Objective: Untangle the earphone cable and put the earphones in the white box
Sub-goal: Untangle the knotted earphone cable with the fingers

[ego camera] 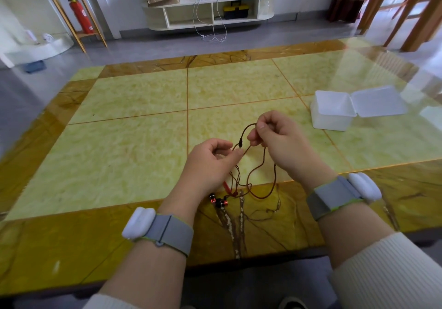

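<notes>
Cable point(248, 177) of the earphones, thin and brown, is held above the near part of the table point(134, 122). Left of the white box point(332, 115), the left hand point(210, 165) is curled, with a strand pinched between thumb and forefinger. Below that hand, the earbuds point(218, 201) are seen close to the tabletop. Nearer the box, the right hand point(277, 141) is curled as well, a loop pinched at its fingertips. The box is seen open, its lid point(378, 103) laid flat to its right.
</notes>
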Demonstrator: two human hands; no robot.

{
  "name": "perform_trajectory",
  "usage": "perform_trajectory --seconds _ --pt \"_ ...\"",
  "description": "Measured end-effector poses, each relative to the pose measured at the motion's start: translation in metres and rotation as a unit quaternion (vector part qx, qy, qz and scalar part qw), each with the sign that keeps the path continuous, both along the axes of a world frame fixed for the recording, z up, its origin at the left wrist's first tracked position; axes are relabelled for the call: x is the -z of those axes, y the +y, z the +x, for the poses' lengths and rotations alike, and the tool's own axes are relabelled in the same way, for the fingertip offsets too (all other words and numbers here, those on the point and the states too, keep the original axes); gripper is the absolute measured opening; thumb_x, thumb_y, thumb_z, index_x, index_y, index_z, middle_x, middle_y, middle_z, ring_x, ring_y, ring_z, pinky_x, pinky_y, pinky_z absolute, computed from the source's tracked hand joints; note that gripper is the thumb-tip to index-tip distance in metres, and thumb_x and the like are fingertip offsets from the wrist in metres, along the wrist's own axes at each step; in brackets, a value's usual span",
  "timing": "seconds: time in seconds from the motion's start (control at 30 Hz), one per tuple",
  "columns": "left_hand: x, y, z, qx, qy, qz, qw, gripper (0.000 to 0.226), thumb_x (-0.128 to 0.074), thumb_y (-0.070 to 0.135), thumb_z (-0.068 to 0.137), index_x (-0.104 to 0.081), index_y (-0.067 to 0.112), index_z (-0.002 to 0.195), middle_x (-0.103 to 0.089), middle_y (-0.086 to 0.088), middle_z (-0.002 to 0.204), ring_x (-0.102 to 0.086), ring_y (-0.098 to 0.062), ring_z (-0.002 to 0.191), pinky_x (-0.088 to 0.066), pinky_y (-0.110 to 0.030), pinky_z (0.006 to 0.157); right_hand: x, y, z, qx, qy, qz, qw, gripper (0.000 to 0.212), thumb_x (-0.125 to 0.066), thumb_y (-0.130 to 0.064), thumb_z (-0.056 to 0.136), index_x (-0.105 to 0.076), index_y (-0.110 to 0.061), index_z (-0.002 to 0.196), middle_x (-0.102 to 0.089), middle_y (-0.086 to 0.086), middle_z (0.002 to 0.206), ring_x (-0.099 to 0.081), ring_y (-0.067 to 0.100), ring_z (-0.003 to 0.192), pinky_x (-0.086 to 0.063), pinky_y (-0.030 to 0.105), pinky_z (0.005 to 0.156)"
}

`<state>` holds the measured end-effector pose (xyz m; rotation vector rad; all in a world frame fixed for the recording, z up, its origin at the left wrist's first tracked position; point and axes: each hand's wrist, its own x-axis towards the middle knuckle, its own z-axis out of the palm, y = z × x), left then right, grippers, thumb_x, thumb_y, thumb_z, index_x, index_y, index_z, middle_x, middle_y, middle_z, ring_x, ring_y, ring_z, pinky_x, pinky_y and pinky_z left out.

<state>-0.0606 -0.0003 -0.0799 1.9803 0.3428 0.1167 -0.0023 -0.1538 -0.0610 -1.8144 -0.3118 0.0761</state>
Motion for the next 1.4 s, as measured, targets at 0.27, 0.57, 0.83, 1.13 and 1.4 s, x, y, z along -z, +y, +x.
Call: perform_trajectory --seconds 0.27,0.57,0.83,1.13,1.4 --pt "-0.001 0.003 0.001 -0.061 0.009 0.042 0.997 0.022 -0.057 0.035 0.095 -0.070 0.019 0.087 -0.071 0.001 0.085 -0.061 -0.007 0.073 -0.046 -0.019 0.060 0.002 -0.011 0.015 0.194 0.052 0.001 0.980 0.015 -0.051 -0.021 0.093 -0.061 -0.021 0.082 -0.068 -0.002 0.075 -0.067 0.018 0.075 -0.053 0.035 0.066" --pt "-0.012 0.003 0.005 -0.117 0.001 -0.225 0.967 0.020 -0.046 0.023 0.102 -0.059 0.016 0.089 -0.075 -0.004 0.097 -0.071 -0.025 0.096 -0.054 -0.043 0.085 0.012 -0.022 0.015 0.222 -0.014 -0.293 0.930 0.040 -0.052 -0.028 0.091 -0.057 -0.018 0.129 -0.054 0.006 0.133 -0.051 0.029 0.120 -0.043 0.037 0.098" --pt "-0.013 0.002 0.006 -0.109 -0.028 -0.299 0.948 0.022 -0.038 0.016 0.104 -0.053 0.011 0.089 -0.074 -0.016 0.096 -0.071 -0.026 0.080 -0.058 -0.044 0.075 0.008 0.003 -0.006 -0.106 -0.139 -0.259 0.950 0.038 -0.059 -0.018 0.088 -0.060 -0.029 0.124 -0.063 -0.015 0.122 -0.057 0.006 0.114 -0.043 0.023 0.098" --pt "-0.014 0.001 0.008 -0.152 -0.034 -0.312 0.937 0.020 -0.045 0.018 0.102 -0.057 0.009 0.089 -0.067 -0.013 0.094 -0.066 -0.021 0.084 -0.061 -0.042 0.074 0.018 0.005 -0.005 -0.140 -0.074 -0.244 0.957 0.033 -0.073 -0.045 0.077 -0.053 -0.030 0.099 -0.063 -0.010 0.108 -0.059 0.009 0.106 -0.049 0.032 0.090" --pt "-0.008 0.004 0.009 -0.167 -0.019 -0.165 0.972 0.026 -0.056 0.021 0.095 -0.054 0.016 0.121 -0.062 -0.002 0.114 -0.062 -0.011 0.087 -0.057 -0.030 0.076 0.017 0.003 -0.001 -0.078 -0.099 -0.249 0.960 0.007 -0.061 -0.026 0.093 -0.067 -0.027 0.096 -0.069 -0.006 0.085 -0.063 0.011 0.081 -0.052 0.030 0.074"
